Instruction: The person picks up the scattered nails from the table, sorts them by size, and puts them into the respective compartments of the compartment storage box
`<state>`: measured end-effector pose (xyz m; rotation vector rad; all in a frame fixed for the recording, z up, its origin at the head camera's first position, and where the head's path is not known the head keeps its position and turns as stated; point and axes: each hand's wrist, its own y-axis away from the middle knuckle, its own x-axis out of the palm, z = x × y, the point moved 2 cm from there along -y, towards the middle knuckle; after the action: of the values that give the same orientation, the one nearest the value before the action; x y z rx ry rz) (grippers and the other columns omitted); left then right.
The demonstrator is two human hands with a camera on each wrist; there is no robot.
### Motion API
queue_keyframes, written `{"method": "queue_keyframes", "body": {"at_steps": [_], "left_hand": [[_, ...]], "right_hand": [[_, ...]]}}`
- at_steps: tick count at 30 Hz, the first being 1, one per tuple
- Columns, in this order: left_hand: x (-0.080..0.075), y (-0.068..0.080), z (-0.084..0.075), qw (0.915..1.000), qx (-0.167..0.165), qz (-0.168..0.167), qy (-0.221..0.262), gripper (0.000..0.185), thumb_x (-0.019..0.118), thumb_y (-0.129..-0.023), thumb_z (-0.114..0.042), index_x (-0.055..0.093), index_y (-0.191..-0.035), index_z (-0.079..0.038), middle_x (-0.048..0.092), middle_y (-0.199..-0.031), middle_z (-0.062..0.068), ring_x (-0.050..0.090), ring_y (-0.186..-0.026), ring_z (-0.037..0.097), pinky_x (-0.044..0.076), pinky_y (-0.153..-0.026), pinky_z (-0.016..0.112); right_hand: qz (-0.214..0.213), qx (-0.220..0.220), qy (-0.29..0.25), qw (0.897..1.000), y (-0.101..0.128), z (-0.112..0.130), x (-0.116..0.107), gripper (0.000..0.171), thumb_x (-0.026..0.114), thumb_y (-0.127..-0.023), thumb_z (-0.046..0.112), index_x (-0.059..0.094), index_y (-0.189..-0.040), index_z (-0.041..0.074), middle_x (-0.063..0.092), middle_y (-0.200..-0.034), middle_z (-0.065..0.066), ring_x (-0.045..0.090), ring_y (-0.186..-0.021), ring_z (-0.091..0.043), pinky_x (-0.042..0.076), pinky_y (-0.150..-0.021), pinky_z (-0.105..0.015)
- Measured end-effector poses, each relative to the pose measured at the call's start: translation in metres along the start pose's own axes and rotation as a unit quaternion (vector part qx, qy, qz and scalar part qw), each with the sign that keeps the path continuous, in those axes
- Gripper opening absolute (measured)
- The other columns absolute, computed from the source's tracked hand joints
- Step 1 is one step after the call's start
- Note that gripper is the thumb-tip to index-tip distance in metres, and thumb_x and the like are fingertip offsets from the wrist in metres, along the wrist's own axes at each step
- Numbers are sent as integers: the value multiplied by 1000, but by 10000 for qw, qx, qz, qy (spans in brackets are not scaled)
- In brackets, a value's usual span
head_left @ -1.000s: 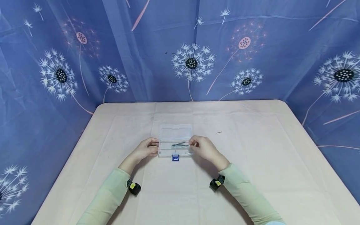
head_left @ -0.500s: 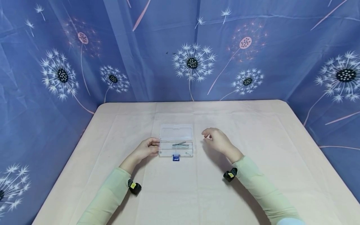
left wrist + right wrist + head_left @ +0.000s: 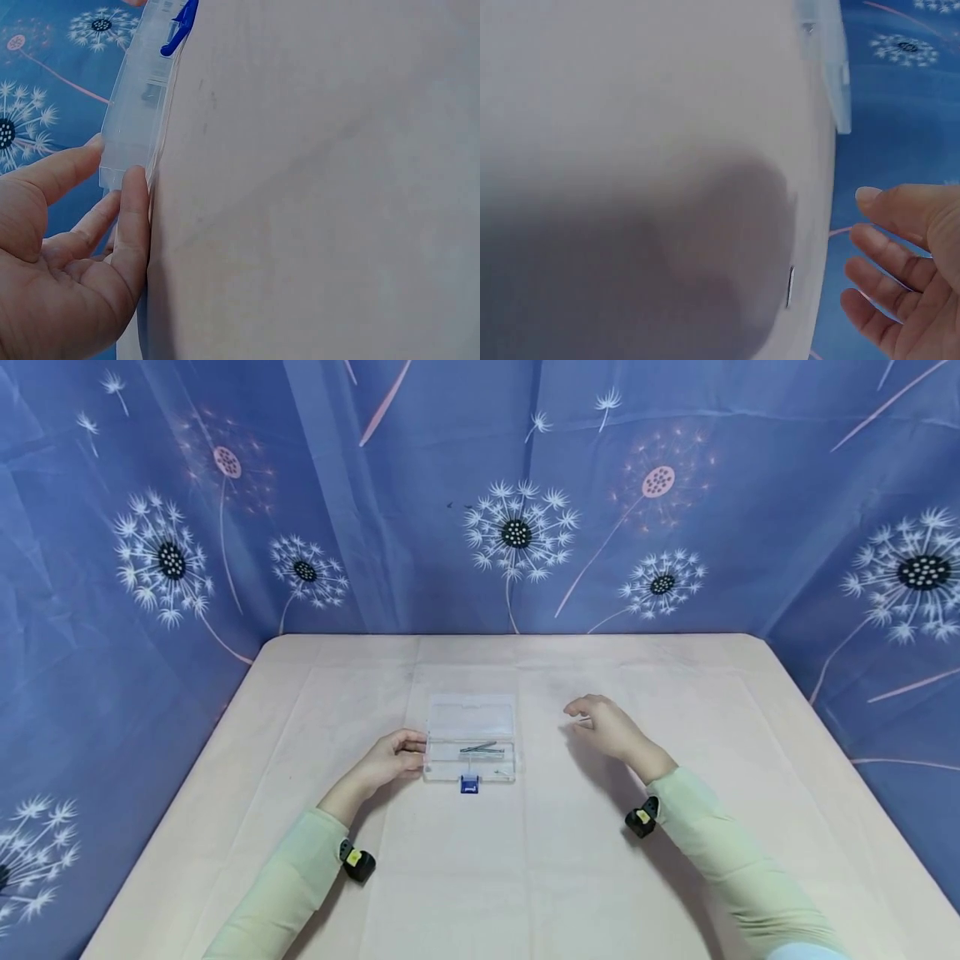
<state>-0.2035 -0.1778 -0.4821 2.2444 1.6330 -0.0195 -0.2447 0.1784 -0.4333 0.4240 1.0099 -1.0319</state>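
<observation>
A clear plastic compartment box [image 3: 471, 717] lies with its lid folded back and its blue latch [image 3: 469, 785] facing the person. My left hand [image 3: 382, 767] holds the box's left end, thumb and fingertips against it, as the left wrist view also shows. Inside, several thin dark nail-like pieces [image 3: 482, 750] lie in the back compartment, and a smaller metal piece [image 3: 502, 774] sits front right. To the right, my right hand [image 3: 611, 727] hovers with parted fingers over a small nail-like piece [image 3: 790, 286] on the table, apart from it.
A pale cloth covers the table [image 3: 465, 877]. Blue curtains [image 3: 405, 527] with dandelion prints stand behind and along both sides. Each wrist wears a small black camera [image 3: 358, 863].
My right hand has left the box's right end and moved right, to above the loose nail-like piece. The left hand stays on the box, which has not visibly moved.
</observation>
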Motion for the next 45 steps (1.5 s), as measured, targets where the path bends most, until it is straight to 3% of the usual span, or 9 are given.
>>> {"method": "queue_keyframes", "body": {"at_steps": [11,17,25,35,40,45], "left_hand": [[0,1,1,10000,-18,21,-15,44,57,-90,-3,44,-130,9,51,-124,27,60,-96,19,57,-87,36],[0,0,2,10000,-50,15,17,43,57,-90,-1,44,-130,9,51,-123,27,60,-97,18,58,-86,35],[1,-1,3,9999,-119,-31,-14,43,57,-90,-1,44,-130,8,51,-123,26,60,-99,20,58,-86,35],[0,-2,2,9999,-117,-50,35,44,59,-89,-2,45,-130,8,52,-122,25,61,-97,19,58,-86,33],[0,-1,2,9999,-72,-42,60,44,58,-90,-4,44,-131,8,52,-123,26,60,-96,18,57,-86,33],[1,-2,3,9998,-138,-104,42,44,59,-90,-4,46,-131,6,53,-124,24,60,-95,17,57,-87,33]], "right_hand": [[17,4,652,9979,2,-28,1,24,65,-78,-3,66,-102,-6,66,-98,-19,60,-95,-37,51,-90,-50],[171,224,634,9976,-3,-41,-1,19,64,-78,-4,67,-96,-4,68,-94,-17,61,-92,-36,51,-90,-51],[89,240,545,9982,-7,-55,2,9,62,-79,-7,67,-85,-3,66,-82,-13,60,-80,-29,54,-79,-45],[146,288,602,9977,-13,-57,0,9,59,-82,-4,67,-80,0,61,-76,-9,50,-72,-22,46,-68,-36],[178,6,735,9971,-15,-56,0,14,55,-82,-7,68,-81,-2,64,-79,-12,56,-76,-26,51,-77,-44],[445,84,1108,9928,-16,-54,3,16,52,-86,-5,68,-88,-3,66,-88,-15,57,-86,-32,50,-85,-47]]}}
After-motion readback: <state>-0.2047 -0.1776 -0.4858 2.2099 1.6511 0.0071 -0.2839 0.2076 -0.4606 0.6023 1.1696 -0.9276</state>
